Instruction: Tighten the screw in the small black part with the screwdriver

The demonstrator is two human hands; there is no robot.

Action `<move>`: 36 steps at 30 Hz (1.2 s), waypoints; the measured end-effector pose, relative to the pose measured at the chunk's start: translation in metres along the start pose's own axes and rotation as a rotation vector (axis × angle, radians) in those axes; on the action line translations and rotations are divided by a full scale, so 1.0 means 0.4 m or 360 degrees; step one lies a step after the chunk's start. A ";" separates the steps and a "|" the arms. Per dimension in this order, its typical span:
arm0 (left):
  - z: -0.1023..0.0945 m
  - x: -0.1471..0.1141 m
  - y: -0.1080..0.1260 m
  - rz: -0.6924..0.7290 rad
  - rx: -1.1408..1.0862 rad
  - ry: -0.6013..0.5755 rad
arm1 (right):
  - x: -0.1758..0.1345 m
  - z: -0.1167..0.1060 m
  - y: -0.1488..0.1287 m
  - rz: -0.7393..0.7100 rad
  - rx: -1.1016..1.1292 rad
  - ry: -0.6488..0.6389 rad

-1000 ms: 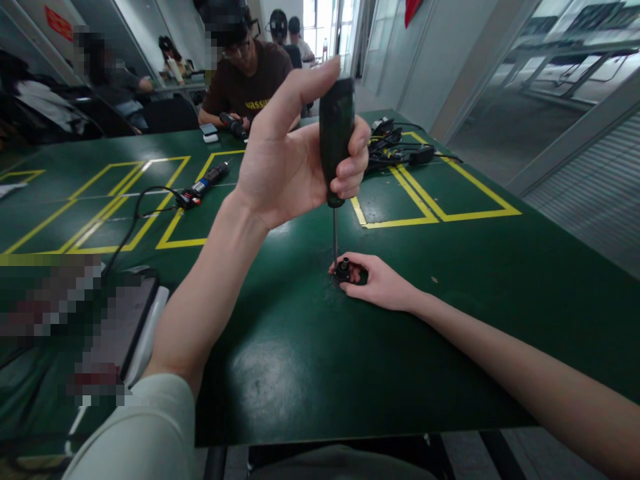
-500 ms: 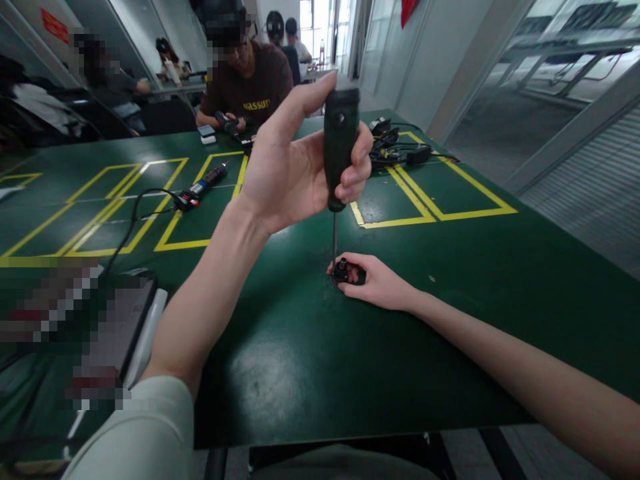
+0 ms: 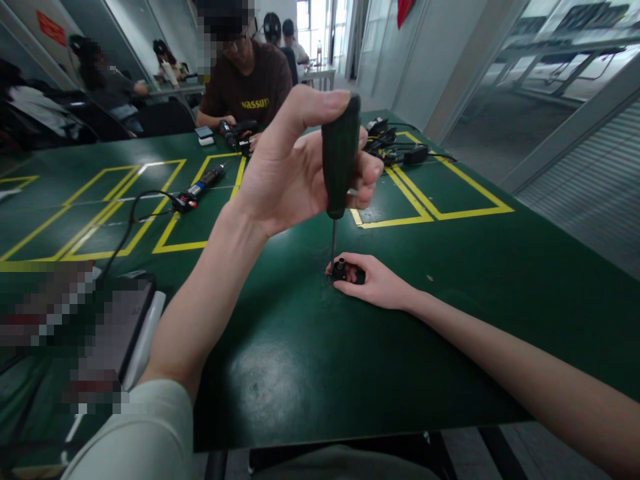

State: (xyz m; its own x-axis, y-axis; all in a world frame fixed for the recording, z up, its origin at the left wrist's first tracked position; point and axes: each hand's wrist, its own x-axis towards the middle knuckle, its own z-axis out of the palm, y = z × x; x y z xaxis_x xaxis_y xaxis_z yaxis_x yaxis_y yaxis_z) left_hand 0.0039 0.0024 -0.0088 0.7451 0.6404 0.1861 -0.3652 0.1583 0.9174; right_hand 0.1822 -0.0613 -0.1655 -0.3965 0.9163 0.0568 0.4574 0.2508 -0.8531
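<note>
My left hand (image 3: 295, 160) is wrapped around the dark handle of a screwdriver (image 3: 341, 163), its thumb lying near the top end. The screwdriver stands nearly upright, its thin shaft pointing down. At the shaft's lower end is a small black part (image 3: 339, 269) with a short round post, resting on the green table (image 3: 280, 320). My right hand (image 3: 373, 280) pinches this part from the right, fingers behind it and thumb in front. Where exactly the tip sits on the part is too small to tell.
A corded electric screwdriver (image 3: 200, 187) lies on the left, near phone-like devices (image 3: 113, 327). Black cables and adapters (image 3: 395, 147) are heaped behind my left hand. Across the table a person in a brown shirt (image 3: 250, 83) handles a black tool. Yellow tape (image 3: 475, 215) marks rectangles.
My left fingers have shifted around the screwdriver handle, loosening and extending to the right, and the handle has turned and tilted slightly. My right hand keeps its hold on the black part.
</note>
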 end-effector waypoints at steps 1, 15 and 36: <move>0.001 0.000 0.003 -0.0006 -0.0007 0.0005 | 0.000 0.000 0.001 0.0002 0.0006 -0.0001; 0.012 -0.001 -0.010 0.0112 -0.0020 0.0025 | -0.001 0.001 -0.003 -0.0006 0.0009 0.0016; 0.029 -0.014 0.019 0.0053 0.0238 0.0165 | -0.003 0.002 0.001 0.0000 -0.0015 0.0022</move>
State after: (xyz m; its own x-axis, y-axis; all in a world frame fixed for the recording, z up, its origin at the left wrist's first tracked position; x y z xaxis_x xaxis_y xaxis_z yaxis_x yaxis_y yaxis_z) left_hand 0.0035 -0.0087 0.0010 0.6699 0.7185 0.1871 -0.2958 0.0271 0.9549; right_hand 0.1819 -0.0626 -0.1662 -0.3854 0.9205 0.0639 0.4652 0.2536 -0.8481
